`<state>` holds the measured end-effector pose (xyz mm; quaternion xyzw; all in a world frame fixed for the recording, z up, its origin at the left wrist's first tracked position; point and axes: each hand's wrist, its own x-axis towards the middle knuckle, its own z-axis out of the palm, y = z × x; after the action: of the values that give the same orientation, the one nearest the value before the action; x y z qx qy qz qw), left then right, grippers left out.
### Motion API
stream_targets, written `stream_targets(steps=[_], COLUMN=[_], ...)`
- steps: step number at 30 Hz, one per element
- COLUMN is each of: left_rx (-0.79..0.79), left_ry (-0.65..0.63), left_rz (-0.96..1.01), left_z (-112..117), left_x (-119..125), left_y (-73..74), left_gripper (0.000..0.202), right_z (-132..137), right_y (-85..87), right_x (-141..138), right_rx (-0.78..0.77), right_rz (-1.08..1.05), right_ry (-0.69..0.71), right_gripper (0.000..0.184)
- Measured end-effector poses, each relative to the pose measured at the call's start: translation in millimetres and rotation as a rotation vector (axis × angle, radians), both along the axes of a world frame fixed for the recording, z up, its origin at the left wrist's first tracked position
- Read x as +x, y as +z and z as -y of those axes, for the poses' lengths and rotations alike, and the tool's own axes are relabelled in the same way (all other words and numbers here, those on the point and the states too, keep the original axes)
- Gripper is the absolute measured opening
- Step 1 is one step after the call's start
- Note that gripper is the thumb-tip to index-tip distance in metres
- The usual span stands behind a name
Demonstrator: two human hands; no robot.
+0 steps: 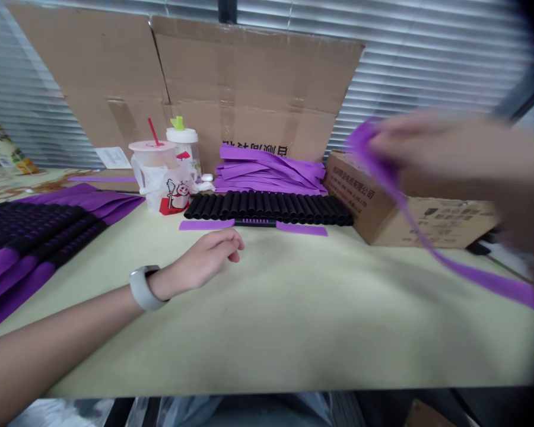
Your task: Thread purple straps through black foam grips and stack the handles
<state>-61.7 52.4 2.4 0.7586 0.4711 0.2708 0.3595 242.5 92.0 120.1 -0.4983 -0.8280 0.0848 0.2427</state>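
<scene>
Right hand (454,154) raised at far right, blurred; fingers seemingly pinched on 1 purple strip (471,273) near its upper end, the strip hanging slantwise above the table (293,320). Left hand (207,261) lay palm-down, loosely curled, holding nothing. Done so far: strip-laced black rows (31,237) stacked at left. Remaining: loose strips (271,169) piled behind a row of black tubes (267,209), neither touched by a hand.
</scene>
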Motion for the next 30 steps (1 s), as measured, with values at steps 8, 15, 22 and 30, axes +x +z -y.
stream_targets(steps=[8,15,22,30], left_rx=[0.326,0.523,0.500,0.492], left_ry=[-0.024,-0.143,-0.281,-0.178], left_rz=[-0.238,-0.492,-0.560,-0.448], left_z=[0,-2,24,19], left_x=[-8,-3,0,19], left_y=[-35.4,-40.7,-29.5,-34.2], left_gripper=[0.027,0.031,0.025,0.015], right_z=[-12,15,26,28], right_y=[-120.6,-139.1,-169.4,-153.0], right_x=[-101,-75,-40,-35], right_rx=[-0.188,-0.039,0.097,-0.003], right_rz=[0.298,0.207,0.240,0.130], right_ry=[0.377,0.304,0.477,0.390], right_gripper=[0.018,0.021,0.037,0.028])
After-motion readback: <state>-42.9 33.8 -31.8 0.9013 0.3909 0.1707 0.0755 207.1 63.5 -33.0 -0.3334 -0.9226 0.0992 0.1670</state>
